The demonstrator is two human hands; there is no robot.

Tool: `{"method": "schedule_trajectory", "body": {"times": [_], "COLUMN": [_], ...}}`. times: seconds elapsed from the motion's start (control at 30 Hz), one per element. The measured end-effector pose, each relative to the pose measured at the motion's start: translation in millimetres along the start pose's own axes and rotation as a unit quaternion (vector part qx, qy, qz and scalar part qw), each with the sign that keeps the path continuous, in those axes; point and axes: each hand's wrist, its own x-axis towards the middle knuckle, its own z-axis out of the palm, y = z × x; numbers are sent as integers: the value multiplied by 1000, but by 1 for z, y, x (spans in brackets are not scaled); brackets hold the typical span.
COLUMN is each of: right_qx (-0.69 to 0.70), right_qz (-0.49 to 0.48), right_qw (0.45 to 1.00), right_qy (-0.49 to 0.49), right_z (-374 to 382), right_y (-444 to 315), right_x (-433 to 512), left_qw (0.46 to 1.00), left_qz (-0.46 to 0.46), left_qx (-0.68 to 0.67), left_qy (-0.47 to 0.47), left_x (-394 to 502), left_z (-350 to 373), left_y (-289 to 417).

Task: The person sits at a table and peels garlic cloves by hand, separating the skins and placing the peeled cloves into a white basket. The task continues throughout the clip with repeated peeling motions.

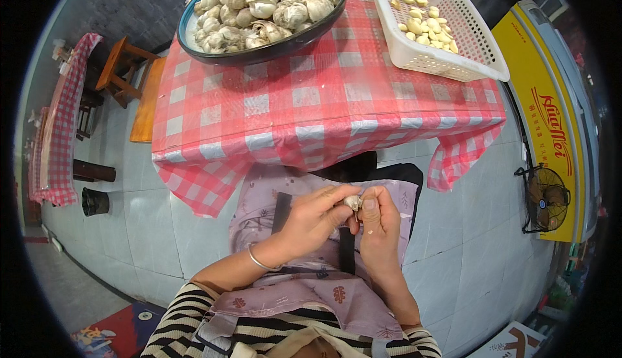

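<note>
Over the lap, on a mauve patterned apron (301, 290), my left hand (311, 217) pinches a small piece of unpeeled garlic (353, 203) between thumb and fingers. My right hand (381, 219) grips the same garlic from the other side, its thumb on the skin. A tiny pale fragment clings near the base of my right thumb. Beyond the hands, a dark-rimmed oval bowl (257, 55) heaped with unpeeled garlic bulbs (262, 4) stands on the table. To its right, a white perforated plastic basket (437, 68) holds peeled garlic cloves (430, 27).
A red and white checked plastic cloth (301, 100) covers the table and hangs over its near edge. An orange wooden bench (148, 105) stands at the left, a small black bin (95, 201) farther left. A black fan (546, 200) is by the yellow cabinet (534, 90) at right.
</note>
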Motion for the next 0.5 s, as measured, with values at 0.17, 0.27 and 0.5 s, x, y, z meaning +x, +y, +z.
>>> {"method": "schedule_trajectory", "body": {"times": [0.17,0.27,0.5], "right_qx": [-32,12,86], "right_qz": [-22,5,30], "right_qw": [999,999,995], "right_qy": [-12,-32,-40], "right_z": [4,4,2], "right_y": [-1,-1,2], "right_x": [-1,-2,-1], "left_qw": [998,977,959], "left_qz": [-40,-122,-140], "left_qx": [-44,-175,-244], "left_qy": [-1,14,19], "left_x": [-2,-5,-7], "left_z": [0,1,3], "left_y": [2,3,-3]}}
